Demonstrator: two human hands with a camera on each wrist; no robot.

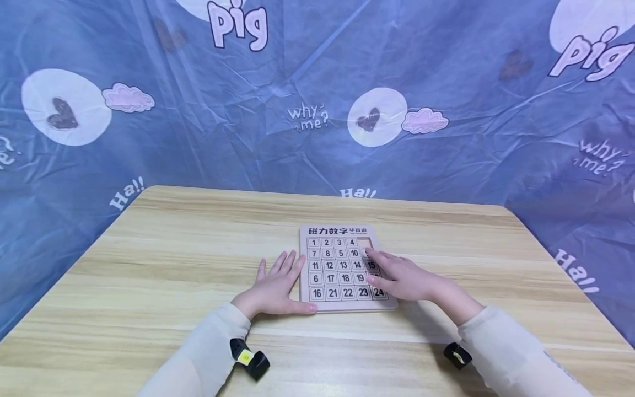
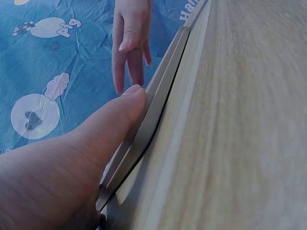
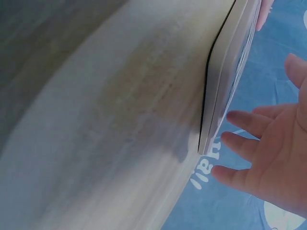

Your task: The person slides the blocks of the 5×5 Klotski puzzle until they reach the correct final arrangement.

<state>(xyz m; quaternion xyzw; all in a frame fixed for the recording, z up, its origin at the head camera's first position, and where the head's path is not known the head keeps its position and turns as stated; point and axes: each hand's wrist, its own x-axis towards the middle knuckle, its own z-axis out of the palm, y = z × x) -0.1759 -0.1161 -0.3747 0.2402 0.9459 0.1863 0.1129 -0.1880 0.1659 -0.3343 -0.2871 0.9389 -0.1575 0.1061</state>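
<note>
A sliding number puzzle [image 1: 347, 306] lies flat on the table, its numbered tiles in rows within a pale frame. The top right corner has a vacant slot [image 1: 364, 241]. Against the frame's left side rests the left hand [image 1: 274, 289], fingers spread and the thumb on the lower left corner. In the left wrist view, that thumb [image 2: 112, 112] touches the puzzle's edge. The right hand [image 1: 414, 278] is over the right-hand columns with fingers extended, partly hiding tiles there. Its index fingertip is near the tile below the slot; contact cannot be told.
The wood-grain table [image 1: 198, 231] extends around the puzzle. Behind it hangs a blue patterned cloth [image 1: 248, 143] with wrinkles. Black straps with small devices [image 1: 249, 358] sit at both sleeved wrists.
</note>
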